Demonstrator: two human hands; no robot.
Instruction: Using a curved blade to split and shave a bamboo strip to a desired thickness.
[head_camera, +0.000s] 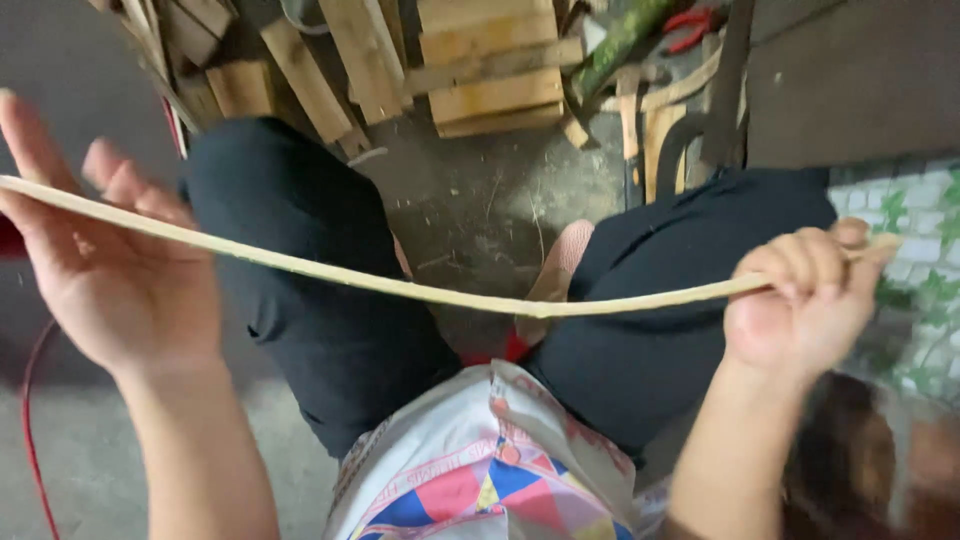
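A long thin pale bamboo strip (400, 286) sags across my lap between both hands. My left hand (110, 265) is palm up with fingers spread, and the strip's left end lies across the palm. My right hand (805, 300) is closed around the strip near its right end, with a short tip sticking out past the fingers. My knees in black trousers (300, 250) are below the strip. A pink foot (565, 255) shows between them.
A pile of cut wooden planks and blocks (480, 70) lies on the concrete floor ahead. A green bamboo pole (620, 40) and red-handled pliers (695, 25) are at the top. A red cord (30, 420) runs at left. Green-patterned tiles (920, 250) are at right.
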